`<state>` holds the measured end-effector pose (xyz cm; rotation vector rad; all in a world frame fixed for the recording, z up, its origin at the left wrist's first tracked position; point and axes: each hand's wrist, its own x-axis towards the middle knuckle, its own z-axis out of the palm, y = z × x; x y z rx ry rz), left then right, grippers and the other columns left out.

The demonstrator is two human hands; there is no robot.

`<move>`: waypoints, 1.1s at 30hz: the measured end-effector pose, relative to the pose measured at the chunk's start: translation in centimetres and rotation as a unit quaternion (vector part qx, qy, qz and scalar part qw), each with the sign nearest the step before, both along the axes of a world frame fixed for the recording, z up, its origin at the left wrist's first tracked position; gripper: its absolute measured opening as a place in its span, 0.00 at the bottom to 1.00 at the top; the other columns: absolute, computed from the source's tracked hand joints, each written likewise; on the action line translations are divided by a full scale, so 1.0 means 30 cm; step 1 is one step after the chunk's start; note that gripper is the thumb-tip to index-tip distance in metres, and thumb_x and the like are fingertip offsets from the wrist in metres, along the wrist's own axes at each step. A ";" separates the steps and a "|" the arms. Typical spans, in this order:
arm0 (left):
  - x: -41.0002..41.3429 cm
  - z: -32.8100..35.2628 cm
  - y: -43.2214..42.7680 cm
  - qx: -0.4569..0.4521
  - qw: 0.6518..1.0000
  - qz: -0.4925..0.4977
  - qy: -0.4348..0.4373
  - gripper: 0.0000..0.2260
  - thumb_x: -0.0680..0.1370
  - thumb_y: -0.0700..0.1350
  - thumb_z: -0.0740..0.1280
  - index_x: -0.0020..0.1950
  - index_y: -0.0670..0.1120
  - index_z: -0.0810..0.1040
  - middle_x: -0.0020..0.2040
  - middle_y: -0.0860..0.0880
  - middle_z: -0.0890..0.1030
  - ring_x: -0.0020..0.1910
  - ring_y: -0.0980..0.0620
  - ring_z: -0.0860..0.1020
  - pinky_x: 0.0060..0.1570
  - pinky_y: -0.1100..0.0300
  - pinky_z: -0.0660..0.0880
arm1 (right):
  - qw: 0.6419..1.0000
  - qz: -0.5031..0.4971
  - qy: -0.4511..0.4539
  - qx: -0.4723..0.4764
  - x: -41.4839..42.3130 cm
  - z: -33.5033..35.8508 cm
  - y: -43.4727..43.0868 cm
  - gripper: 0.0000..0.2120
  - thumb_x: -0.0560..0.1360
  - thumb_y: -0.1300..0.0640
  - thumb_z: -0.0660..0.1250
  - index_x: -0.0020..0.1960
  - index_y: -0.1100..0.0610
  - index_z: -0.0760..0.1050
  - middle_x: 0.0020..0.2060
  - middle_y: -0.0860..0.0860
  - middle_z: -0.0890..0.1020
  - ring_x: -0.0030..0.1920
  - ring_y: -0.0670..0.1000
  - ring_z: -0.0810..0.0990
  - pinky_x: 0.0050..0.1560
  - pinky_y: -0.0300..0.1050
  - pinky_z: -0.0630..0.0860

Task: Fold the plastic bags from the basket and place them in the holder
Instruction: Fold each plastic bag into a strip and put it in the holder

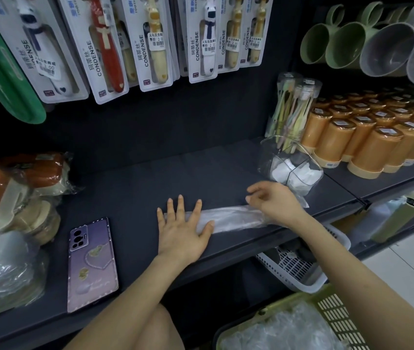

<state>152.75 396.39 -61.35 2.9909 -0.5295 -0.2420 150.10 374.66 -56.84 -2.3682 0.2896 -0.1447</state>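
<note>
A clear plastic bag, folded into a long narrow strip, lies across the dark shelf. My left hand presses flat on the strip's left end, fingers spread. My right hand pinches the strip's right end between thumb and fingers. A clear plastic holder stands just behind my right hand, with white folded bags inside. A green basket at the bottom right holds several crumpled clear bags.
A purple phone lies on the shelf to the left. Wrapped goods pile up at the far left. Orange cups and packed toothbrushes stand at the right. A white basket sits on the lower shelf.
</note>
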 end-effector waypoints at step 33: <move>0.123 0.054 0.086 -0.057 0.987 -0.105 -0.104 0.46 0.64 0.77 0.44 0.76 0.54 0.63 0.78 0.42 0.55 0.78 0.42 0.50 0.74 0.47 0.36 | 0.975 -0.045 0.078 -0.203 -0.214 -0.070 -0.087 0.09 0.73 0.49 0.68 0.46 0.55 0.76 0.42 0.50 0.77 0.46 0.53 0.76 0.39 0.43 0.65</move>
